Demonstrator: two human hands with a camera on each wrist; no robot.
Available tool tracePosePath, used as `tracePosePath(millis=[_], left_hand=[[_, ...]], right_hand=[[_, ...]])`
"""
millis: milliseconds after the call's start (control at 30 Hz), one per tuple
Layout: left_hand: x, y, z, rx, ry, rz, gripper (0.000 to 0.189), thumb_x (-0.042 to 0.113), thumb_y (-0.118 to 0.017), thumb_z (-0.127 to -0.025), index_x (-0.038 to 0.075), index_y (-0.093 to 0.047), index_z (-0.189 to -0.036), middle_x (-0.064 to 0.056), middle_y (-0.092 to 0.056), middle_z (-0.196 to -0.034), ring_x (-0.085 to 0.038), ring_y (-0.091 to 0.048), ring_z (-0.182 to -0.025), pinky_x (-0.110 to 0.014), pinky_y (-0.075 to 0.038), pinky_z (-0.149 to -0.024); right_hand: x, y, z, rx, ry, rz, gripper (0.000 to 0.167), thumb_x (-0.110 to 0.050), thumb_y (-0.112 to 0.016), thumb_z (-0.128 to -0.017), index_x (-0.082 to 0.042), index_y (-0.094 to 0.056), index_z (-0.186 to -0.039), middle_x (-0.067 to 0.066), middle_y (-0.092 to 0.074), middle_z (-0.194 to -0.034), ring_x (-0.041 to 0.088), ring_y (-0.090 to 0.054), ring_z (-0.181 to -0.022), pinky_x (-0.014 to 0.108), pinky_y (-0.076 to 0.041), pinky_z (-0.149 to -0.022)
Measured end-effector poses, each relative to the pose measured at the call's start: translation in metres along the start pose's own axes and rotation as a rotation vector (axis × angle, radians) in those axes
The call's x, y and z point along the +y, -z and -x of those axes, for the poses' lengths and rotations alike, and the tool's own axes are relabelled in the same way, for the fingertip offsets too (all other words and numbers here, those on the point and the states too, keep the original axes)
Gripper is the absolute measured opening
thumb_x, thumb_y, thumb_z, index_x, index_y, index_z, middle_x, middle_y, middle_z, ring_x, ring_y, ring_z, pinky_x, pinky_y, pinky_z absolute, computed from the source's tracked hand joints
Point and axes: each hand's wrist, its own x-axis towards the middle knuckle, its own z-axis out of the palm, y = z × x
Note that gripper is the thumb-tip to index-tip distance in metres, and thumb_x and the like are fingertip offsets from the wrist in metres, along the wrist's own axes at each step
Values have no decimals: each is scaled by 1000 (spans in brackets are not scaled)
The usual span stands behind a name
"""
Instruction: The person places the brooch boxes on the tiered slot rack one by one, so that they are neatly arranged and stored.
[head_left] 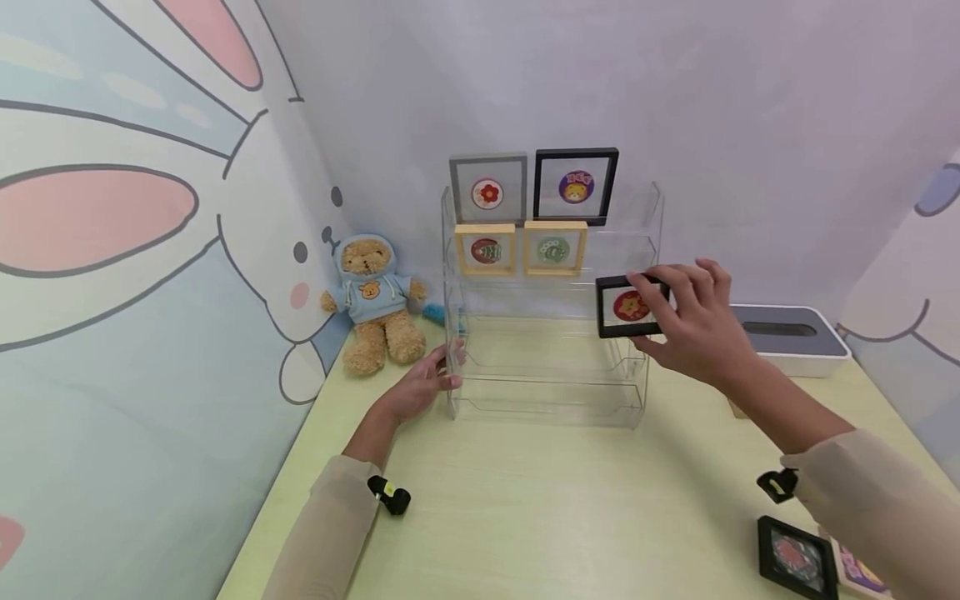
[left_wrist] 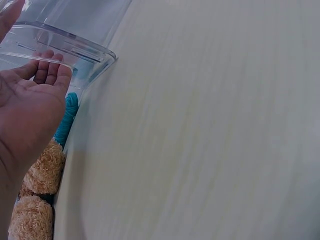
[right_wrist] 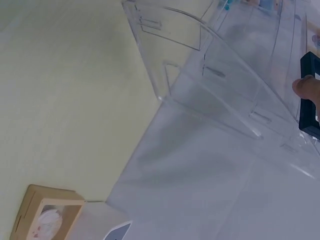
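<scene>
My right hand (head_left: 693, 321) pinches a small black picture frame (head_left: 628, 307) with a round red bear badge in it. It holds the frame in front of the right side of a clear acrylic tiered display rack (head_left: 551, 382). In the right wrist view, a fingertip presses the black frame (right_wrist: 307, 117). My left hand (head_left: 422, 385) grips the rack's lower left side, with fingers (left_wrist: 48, 70) showing through the clear plastic. On the rack's upper tiers stand a grey frame (head_left: 488, 218), a larger black frame (head_left: 576, 154) and two light wood frames (head_left: 485, 228) below them.
A teddy bear (head_left: 375, 308) in a blue hoodie sits left of the rack, near a blue item (head_left: 435, 313). A white and grey box (head_left: 795, 357) stands at the right. A wooden frame (right_wrist: 37, 210) is beside it. Another black frame (head_left: 797, 560) lies at the front right.
</scene>
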Motion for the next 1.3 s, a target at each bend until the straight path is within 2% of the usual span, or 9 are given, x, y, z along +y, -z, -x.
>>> tracePosePath(millis=[67, 267, 433, 533, 700, 900, 1033, 1133, 1300], left_hand=[[1, 0, 0, 5, -2, 1, 97, 27, -74, -107, 11, -11, -179, -26, -8, -184, -38, -8, -171, -62, -17, -133], [1, 0, 1, 11, 3, 6, 95, 23, -72, -108, 12, -10, -179, -24, -8, -184, -37, -7, -171, -63, -13, -135], [0, 0, 1, 13, 5, 14, 95, 21, -72, -107, 11, -11, -179, -23, -11, -184, -37, -7, -171, -62, -14, -135], [-1, 0, 0, 13, 3, 14, 96, 21, -73, -107, 10, -11, -179, -23, -12, -184, -37, -9, -171, -61, -15, -134], [-2, 1, -1, 5, -10, 2, 98, 25, -75, -106, 10, -11, -179, -24, -11, -183, -38, -10, -170, -60, -17, -133], [-4, 1, 0, 1, -18, -10, 94, 23, -72, -108, 11, -11, -179, -24, -10, -184, -38, -9, -171, -61, -18, -133], [-5, 1, -1, 4, -16, -21, 96, 28, -73, -107, 12, -12, -179, -23, -11, -184, -38, -9, -171, -61, -17, -134], [-4, 1, -2, 8, -15, -25, 98, 33, -75, -106, 12, -13, -179, -22, -12, -184, -38, -9, -171, -62, -17, -135], [-1, -1, 0, 16, -14, -24, 101, 37, -78, -105, 12, -14, -179, -22, -13, -184, -38, -10, -171, -62, -18, -134]], right_hand=[[-4, -7, -11, 0, 13, 37, 116, -27, -105, -60, -1, -51, -160, 33, -53, -142, 50, -44, -126, 77, -31, -106], [-17, -29, -41, 29, 26, 118, 117, -30, -110, -58, -2, -54, -157, 29, -54, -141, 46, -47, -125, 77, -35, -107], [-29, -46, -65, 37, 58, 168, 107, -31, -106, -66, -3, -56, -157, 26, -56, -142, 44, -48, -129, 76, -36, -109], [-37, -54, -78, 2, 76, 177, 104, -32, -104, -71, -5, -54, -159, 25, -56, -145, 44, -48, -131, 76, -35, -111], [-45, -67, -96, -49, 111, 202, 104, -32, -103, -74, -7, -52, -161, 23, -53, -148, 43, -48, -133, 77, -34, -113], [-55, -86, -110, 9, 181, 246, 81, -21, -89, -86, -9, -57, -160, 19, -58, -147, 38, -50, -132, 70, -42, -107], [-60, -95, -115, 32, 213, 266, 74, -24, -87, -92, -10, -59, -159, 18, -61, -146, 38, -53, -132, 64, -45, -101], [-63, -97, -120, 3, 226, 262, 80, -31, -91, -90, -11, -58, -160, 16, -60, -147, 36, -53, -133, 62, -44, -101], [-68, -96, -129, -104, 239, 261, 92, -41, -96, -86, -13, -54, -164, 15, -56, -151, 36, -51, -135, 60, -45, -104]])
